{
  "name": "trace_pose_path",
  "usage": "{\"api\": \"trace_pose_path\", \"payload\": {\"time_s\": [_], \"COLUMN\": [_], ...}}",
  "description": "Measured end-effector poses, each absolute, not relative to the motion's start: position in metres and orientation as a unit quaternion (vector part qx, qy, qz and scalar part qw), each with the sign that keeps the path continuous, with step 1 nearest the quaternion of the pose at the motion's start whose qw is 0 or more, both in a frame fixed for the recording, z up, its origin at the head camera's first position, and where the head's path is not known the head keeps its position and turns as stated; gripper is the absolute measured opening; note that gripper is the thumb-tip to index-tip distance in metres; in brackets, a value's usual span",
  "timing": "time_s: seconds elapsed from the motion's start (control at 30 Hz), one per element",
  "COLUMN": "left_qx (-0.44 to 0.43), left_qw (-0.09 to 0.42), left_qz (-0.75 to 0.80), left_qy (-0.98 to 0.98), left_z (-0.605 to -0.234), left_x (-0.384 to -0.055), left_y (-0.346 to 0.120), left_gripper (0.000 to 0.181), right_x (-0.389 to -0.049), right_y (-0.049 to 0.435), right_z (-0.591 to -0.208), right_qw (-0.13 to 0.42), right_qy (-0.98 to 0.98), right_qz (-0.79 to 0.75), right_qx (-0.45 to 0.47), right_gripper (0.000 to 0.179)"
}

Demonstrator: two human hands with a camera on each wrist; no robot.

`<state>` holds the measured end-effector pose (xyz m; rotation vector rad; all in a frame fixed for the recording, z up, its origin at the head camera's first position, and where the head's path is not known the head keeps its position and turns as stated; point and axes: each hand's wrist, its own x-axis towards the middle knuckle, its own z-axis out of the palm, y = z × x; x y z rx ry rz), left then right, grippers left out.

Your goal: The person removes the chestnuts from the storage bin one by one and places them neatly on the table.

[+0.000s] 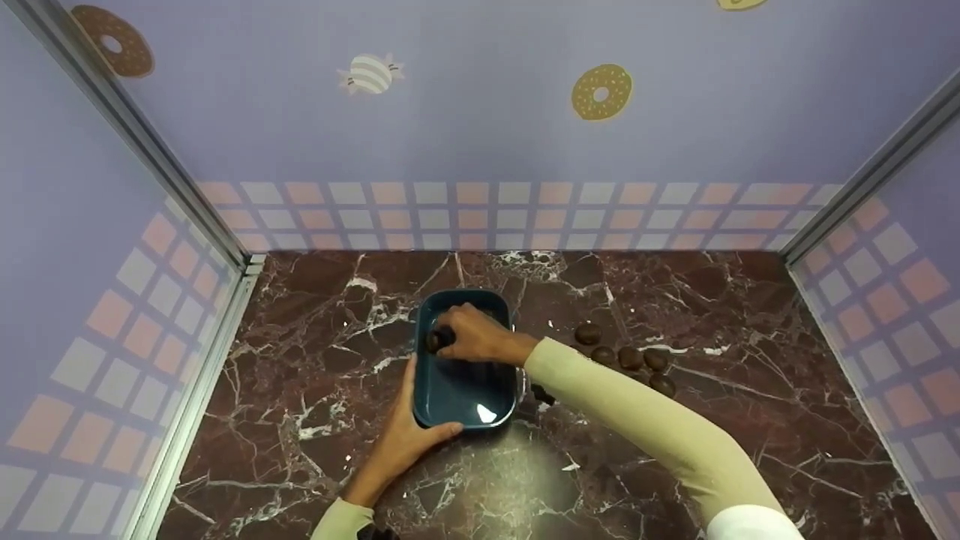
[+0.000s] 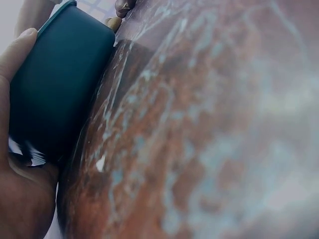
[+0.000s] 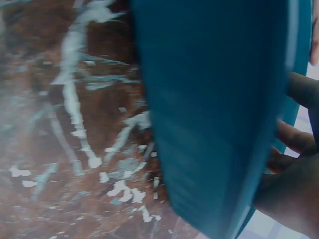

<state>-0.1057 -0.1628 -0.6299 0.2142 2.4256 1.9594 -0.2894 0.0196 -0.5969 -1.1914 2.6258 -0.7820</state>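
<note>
A deep blue-green rectangular dish (image 1: 465, 390) stands on the marbled tabletop. My left hand (image 1: 409, 435) grips its near left corner, fingers along the left wall and thumb on the near edge. In the left wrist view the thumb (image 2: 20, 47) lies against the dish's outer wall (image 2: 62, 79). My right hand (image 1: 476, 335) reaches over the right rim into the dish, pinching a dark brown chestnut (image 1: 435, 341) close to the left wall. The dish's side (image 3: 214, 109) hides the fingertips in the right wrist view.
Several brown chestnuts (image 1: 630, 358) lie loosely grouped on the tabletop (image 1: 315, 337), right of the dish and beyond my right forearm. Purple panels with pink and white squares (image 1: 472, 217) enclose the table at the back and both sides.
</note>
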Motion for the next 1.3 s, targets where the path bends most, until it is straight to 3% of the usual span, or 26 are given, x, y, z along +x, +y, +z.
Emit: {"api": "trace_pose_path", "payload": {"time_s": [0.27, 0.53, 0.6, 0.87, 1.3], "left_qx": [0.066, 0.077, 0.077, 0.077, 0.075], "left_qw": [0.007, 0.004, 0.001, 0.003, 0.004], "left_qz": [0.619, 0.615, 0.611, 0.612, 0.614], "left_qy": [0.782, 0.784, 0.788, 0.787, 0.786], "left_z": [-0.629, -0.629, -0.629, -0.630, -0.631], "left_x": [-0.105, -0.106, -0.105, -0.105, -0.105], "left_y": [-0.163, -0.164, -0.164, -0.164, -0.163], "left_gripper": [0.137, 0.137, 0.137, 0.137, 0.137], "right_x": [-0.287, -0.302, -0.311, -0.317, -0.285], "right_y": [0.002, -0.010, -0.012, -0.007, 0.010], "right_z": [-0.572, -0.597, -0.615, -0.629, -0.582], "right_qw": [0.143, 0.146, 0.144, 0.173, 0.144], "right_qy": [0.876, 0.881, 0.883, 0.885, 0.876], "right_qz": [-0.262, -0.269, -0.280, -0.302, -0.303], "right_qx": [-0.379, -0.360, -0.348, -0.310, -0.348], "right_gripper": [0.018, 0.011, 0.013, 0.018, 0.024]}}
